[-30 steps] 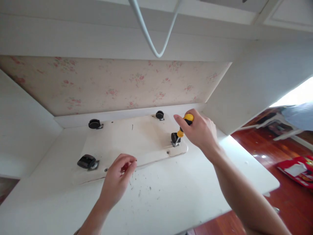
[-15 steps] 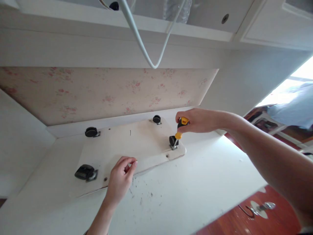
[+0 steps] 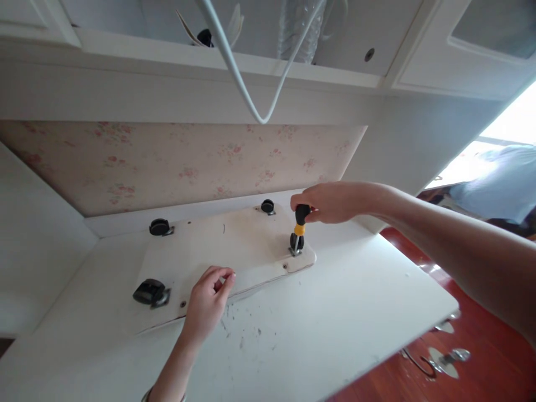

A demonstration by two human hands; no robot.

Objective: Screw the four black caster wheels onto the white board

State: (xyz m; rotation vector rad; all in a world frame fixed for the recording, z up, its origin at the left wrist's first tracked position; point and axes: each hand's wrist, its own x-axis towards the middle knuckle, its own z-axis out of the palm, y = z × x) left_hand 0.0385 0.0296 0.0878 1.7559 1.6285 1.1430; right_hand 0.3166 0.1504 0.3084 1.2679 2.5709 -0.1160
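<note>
A white board [image 3: 234,245] lies flat on the white desk [image 3: 335,312] with black caster wheels at its corners. My right hand [image 3: 330,201] is closed round the top of a yellow and black screwdriver [image 3: 298,226], held upright with its tip at the near-right caster [image 3: 295,244]. My left hand [image 3: 207,304] rests on the board's front edge, fingers curled in a loose pinch; whether anything is in them is hidden. Other casters stand at the near left [image 3: 149,292], far left [image 3: 159,227] and far right [image 3: 267,206].
Floral wallpaper [image 3: 188,162] backs the desk recess, with white side panels. A shelf with cupboards runs overhead, and a white hanger loop [image 3: 262,114] dangles from it. Small dark specks lie on the desk near my left hand. Red wooden floor [image 3: 469,368] lies to the right.
My right hand has swung the screwdriver from a tilt to upright over the near-right caster, and my arm has stretched out level. My left hand has stayed on the board's edge.
</note>
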